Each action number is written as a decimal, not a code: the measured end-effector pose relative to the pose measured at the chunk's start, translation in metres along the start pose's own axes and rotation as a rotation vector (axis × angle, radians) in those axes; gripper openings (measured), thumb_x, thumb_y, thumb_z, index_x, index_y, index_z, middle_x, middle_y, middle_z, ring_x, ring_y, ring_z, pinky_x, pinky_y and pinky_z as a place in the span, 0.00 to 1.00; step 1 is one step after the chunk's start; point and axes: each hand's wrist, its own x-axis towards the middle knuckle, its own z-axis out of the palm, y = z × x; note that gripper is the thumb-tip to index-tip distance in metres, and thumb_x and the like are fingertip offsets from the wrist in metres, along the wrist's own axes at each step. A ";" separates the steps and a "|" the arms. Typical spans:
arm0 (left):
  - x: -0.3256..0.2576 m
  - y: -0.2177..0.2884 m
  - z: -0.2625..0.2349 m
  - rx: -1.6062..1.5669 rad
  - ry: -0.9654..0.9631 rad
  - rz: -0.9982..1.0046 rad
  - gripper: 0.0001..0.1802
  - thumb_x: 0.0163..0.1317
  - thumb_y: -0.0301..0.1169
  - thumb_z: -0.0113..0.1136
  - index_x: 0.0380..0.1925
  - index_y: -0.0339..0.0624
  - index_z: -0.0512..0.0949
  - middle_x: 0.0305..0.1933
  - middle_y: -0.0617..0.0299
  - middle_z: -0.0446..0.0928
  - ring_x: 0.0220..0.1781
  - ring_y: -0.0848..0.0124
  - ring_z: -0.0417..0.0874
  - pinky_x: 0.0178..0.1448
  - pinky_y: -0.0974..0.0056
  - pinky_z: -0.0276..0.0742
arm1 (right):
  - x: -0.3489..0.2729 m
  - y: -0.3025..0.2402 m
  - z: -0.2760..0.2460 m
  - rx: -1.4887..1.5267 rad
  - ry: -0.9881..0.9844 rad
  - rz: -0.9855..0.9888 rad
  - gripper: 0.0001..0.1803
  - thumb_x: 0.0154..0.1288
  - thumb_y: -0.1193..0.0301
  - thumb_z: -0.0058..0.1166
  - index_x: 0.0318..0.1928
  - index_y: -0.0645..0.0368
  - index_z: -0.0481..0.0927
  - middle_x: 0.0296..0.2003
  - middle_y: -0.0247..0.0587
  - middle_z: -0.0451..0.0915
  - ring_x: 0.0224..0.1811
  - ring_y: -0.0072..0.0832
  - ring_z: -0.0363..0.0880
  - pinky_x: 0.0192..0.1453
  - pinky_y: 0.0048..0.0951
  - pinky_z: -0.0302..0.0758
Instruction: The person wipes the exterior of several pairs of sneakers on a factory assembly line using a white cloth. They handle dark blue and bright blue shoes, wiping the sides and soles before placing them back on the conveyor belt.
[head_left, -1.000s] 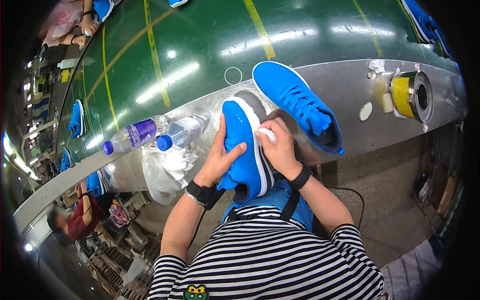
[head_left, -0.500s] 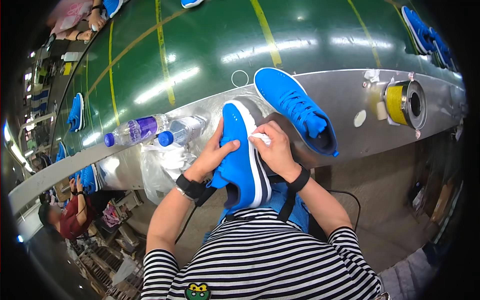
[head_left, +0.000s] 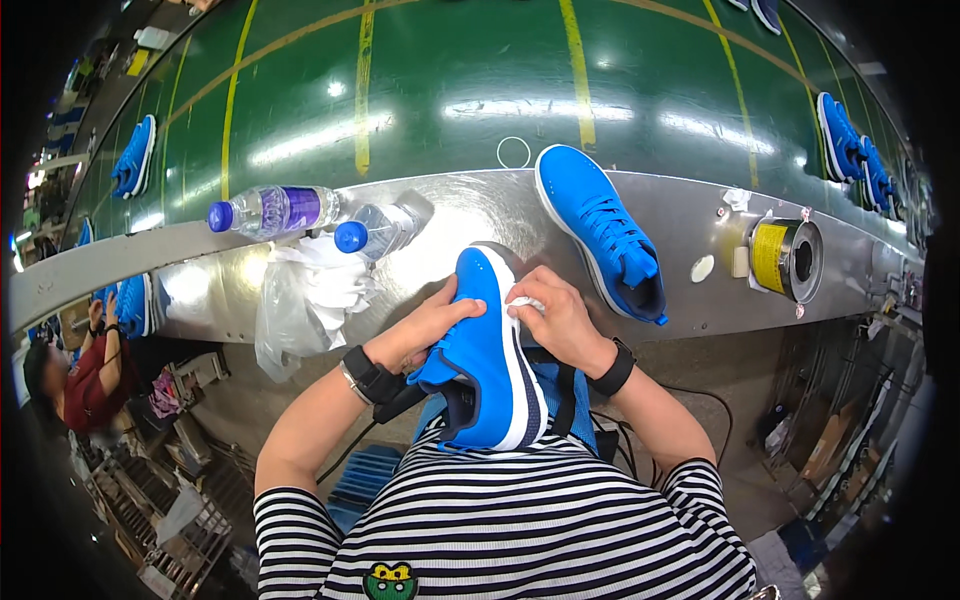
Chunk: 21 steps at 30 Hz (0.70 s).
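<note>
A blue sneaker with a white sole point(head_left: 485, 355) is held up over my lap, toe pointing away. My left hand point(head_left: 425, 330) grips its left side. My right hand point(head_left: 555, 322) presses a small white cloth point(head_left: 524, 304) against the sole edge near the toe. A second blue sneaker point(head_left: 600, 232) lies on the metal ledge point(head_left: 470, 210) just right of my hands.
Two clear water bottles with blue caps point(head_left: 275, 212) point(head_left: 380, 230) lie on the ledge beside a crumpled plastic bag point(head_left: 305, 300). A yellow tape roll point(head_left: 785, 258) sits at right. More blue shoes point(head_left: 132, 158) point(head_left: 845, 140) ride the green conveyor point(head_left: 450, 90). Another person point(head_left: 85, 375) works at left.
The shoe stays in both hands. My right hand has shifted slightly along the sole edge with the cloth, and the view has tilted a little.
</note>
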 end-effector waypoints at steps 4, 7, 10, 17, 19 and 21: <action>0.005 -0.003 -0.004 0.011 0.019 -0.047 0.39 0.63 0.32 0.55 0.70 0.46 0.47 0.55 0.54 0.70 0.51 0.68 0.77 0.52 0.62 0.79 | 0.016 -0.001 0.003 -0.083 0.020 0.010 0.03 0.55 0.76 0.56 0.32 0.61 0.78 0.32 0.46 0.73 0.36 0.46 0.74 0.41 0.42 0.70; 0.005 -0.005 -0.006 0.028 0.022 -0.019 0.43 0.61 0.35 0.57 0.69 0.38 0.43 0.55 0.49 0.69 0.50 0.66 0.77 0.48 0.64 0.80 | 0.020 -0.003 0.002 -0.109 -0.021 0.025 0.03 0.55 0.78 0.55 0.32 0.62 0.78 0.33 0.47 0.73 0.37 0.46 0.76 0.42 0.38 0.71; 0.005 -0.003 -0.005 0.035 0.040 -0.042 0.41 0.61 0.34 0.56 0.70 0.43 0.45 0.54 0.51 0.70 0.50 0.66 0.77 0.49 0.63 0.79 | 0.014 -0.005 -0.004 -0.135 -0.111 -0.016 0.03 0.55 0.78 0.55 0.32 0.62 0.78 0.33 0.47 0.73 0.37 0.46 0.76 0.42 0.38 0.71; 0.008 -0.009 -0.010 0.048 0.056 -0.053 0.40 0.62 0.32 0.55 0.70 0.49 0.46 0.55 0.53 0.70 0.51 0.67 0.77 0.51 0.62 0.79 | 0.023 -0.009 -0.004 -0.163 -0.117 0.020 0.03 0.55 0.77 0.56 0.31 0.62 0.78 0.33 0.46 0.73 0.37 0.47 0.75 0.41 0.40 0.70; 0.008 -0.008 -0.012 0.079 0.039 -0.033 0.48 0.60 0.36 0.58 0.70 0.36 0.35 0.57 0.46 0.68 0.51 0.65 0.77 0.50 0.64 0.78 | 0.022 -0.012 -0.004 -0.186 -0.143 0.026 0.03 0.55 0.76 0.56 0.31 0.62 0.78 0.32 0.46 0.73 0.37 0.47 0.75 0.41 0.41 0.70; 0.008 -0.008 -0.011 0.093 0.026 -0.030 0.54 0.60 0.37 0.59 0.69 0.30 0.30 0.58 0.43 0.67 0.51 0.64 0.77 0.49 0.65 0.78 | 0.026 -0.010 -0.001 -0.201 -0.108 0.049 0.03 0.55 0.76 0.57 0.31 0.62 0.78 0.32 0.46 0.73 0.37 0.47 0.75 0.41 0.41 0.70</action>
